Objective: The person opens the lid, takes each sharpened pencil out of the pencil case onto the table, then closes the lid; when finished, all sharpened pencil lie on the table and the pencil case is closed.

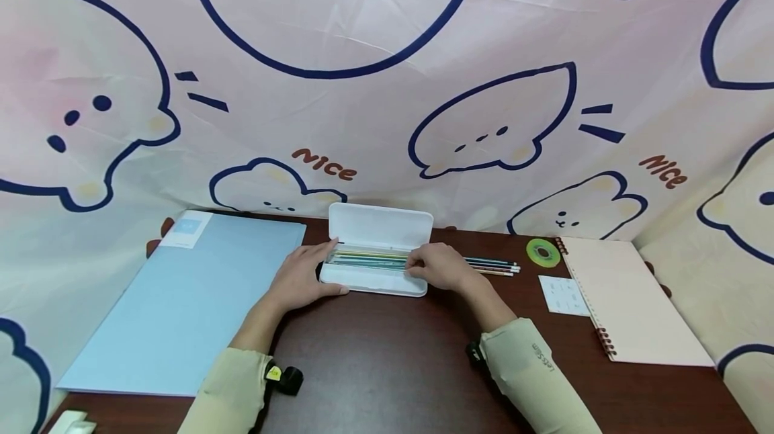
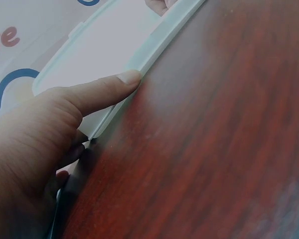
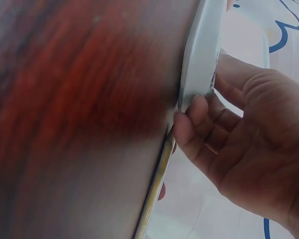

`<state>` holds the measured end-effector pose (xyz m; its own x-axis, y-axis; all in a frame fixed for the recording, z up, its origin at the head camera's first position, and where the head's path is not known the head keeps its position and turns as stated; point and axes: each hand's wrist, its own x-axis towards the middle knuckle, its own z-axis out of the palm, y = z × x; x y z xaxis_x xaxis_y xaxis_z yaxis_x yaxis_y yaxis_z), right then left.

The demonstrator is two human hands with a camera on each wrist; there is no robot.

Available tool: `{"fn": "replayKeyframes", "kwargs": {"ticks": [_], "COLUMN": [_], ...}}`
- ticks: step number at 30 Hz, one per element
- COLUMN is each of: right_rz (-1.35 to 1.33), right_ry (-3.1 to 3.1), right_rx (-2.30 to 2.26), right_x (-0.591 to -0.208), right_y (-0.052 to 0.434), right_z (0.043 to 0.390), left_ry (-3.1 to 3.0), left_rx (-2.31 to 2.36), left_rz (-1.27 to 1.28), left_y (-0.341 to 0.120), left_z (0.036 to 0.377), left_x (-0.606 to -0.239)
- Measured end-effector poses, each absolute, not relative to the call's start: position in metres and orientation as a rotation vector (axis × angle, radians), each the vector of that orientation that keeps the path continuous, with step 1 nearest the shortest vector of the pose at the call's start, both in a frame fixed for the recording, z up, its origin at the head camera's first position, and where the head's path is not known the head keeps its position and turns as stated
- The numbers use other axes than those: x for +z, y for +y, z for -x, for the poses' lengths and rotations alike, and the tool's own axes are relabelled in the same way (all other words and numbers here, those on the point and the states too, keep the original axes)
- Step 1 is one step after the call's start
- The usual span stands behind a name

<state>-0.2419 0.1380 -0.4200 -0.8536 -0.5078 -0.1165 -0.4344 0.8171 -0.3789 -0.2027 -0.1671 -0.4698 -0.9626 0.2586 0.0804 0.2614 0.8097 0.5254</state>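
Note:
A white pencil case lies with its lid raised at the back of the table. Several green and yellowish pencils lie lengthwise inside it. My left hand steadies the case's left end, thumb along the front rim and fingers round the far side. My right hand is at the right end, thumb and forefinger curled over the pencils' ends inside. In the right wrist view, the other fingers touch the case's outer end. More pencils lie on the table to the right of that hand.
A large light blue board covers the left side of the table. On the right lie a green disc, a small printed card and a spiral notebook. A patterned cloth hangs behind. A white object sits at the front left.

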Motion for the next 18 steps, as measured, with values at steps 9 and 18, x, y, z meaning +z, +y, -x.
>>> {"fn": "replayKeyframes", "kwargs": {"ticks": [9, 18], "right_rz": [0.748, 0.697], "right_ry": [2.830, 2.842], "right_rx": [-0.637, -0.740], "right_x": [-0.414, -0.406], "right_y": [0.157, 0.192], "right_z": [0.242, 0.240], "left_ry": [-2.979, -2.971], "left_rx": [-0.874, -0.872], "left_rz": [0.421, 0.439], "left_y": [-0.167, -0.167], "left_z": [0.204, 0.203], "left_x": [-0.470, -0.469]}}
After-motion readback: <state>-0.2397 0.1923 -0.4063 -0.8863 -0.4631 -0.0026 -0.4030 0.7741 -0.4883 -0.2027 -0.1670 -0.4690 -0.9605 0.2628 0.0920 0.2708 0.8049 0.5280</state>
